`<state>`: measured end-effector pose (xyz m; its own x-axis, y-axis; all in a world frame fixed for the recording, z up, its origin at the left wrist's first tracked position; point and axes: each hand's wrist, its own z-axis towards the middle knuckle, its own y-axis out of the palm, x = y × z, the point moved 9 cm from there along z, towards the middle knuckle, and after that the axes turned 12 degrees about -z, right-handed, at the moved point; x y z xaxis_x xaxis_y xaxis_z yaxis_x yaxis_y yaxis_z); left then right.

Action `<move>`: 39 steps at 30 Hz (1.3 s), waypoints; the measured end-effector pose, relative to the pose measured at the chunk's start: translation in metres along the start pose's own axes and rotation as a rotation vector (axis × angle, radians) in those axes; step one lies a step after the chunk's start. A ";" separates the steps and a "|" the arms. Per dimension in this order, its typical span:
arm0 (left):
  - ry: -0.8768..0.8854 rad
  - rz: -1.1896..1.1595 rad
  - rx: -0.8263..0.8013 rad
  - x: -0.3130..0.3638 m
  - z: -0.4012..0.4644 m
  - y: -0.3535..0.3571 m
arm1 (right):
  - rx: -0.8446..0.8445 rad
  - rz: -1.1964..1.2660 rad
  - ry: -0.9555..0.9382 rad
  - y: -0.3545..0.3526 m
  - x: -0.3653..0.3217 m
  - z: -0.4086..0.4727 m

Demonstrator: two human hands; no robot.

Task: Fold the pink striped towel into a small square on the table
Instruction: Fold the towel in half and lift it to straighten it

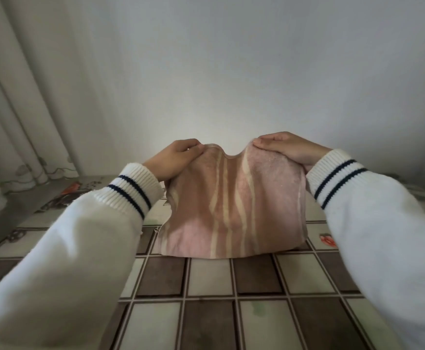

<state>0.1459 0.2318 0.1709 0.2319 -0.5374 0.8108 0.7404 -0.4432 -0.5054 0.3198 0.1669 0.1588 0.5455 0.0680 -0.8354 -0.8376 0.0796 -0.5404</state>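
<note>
The pink striped towel (234, 205) hangs in the middle of the view, held up by its top edge, with cream and brown stripes running down it. Its bottom edge rests on the table (211, 281). My left hand (174, 157) pinches the upper left corner. My right hand (287, 147) grips the upper right corner. The top edge sags between the two hands. Both arms wear white sleeves with dark-striped cuffs.
The table carries a checked cloth of brown and pale squares with small printed pictures. A pale curtain (16, 109) hangs at the left. A plain white wall (231, 72) stands close behind the table.
</note>
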 end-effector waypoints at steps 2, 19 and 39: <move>-0.016 -0.024 0.022 -0.003 0.009 0.000 | 0.003 0.030 0.004 -0.001 0.002 0.006; -0.138 -0.148 0.103 -0.064 0.070 -0.006 | 0.087 0.004 0.122 -0.019 0.043 0.068; -0.187 -0.150 0.159 -0.118 0.121 -0.015 | 0.130 0.218 0.313 -0.023 0.103 0.127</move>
<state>0.1836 0.3881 0.1188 0.2136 -0.3261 0.9209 0.8612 -0.3822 -0.3351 0.3997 0.2979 0.0977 0.3036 -0.2070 -0.9300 -0.9109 0.2232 -0.3470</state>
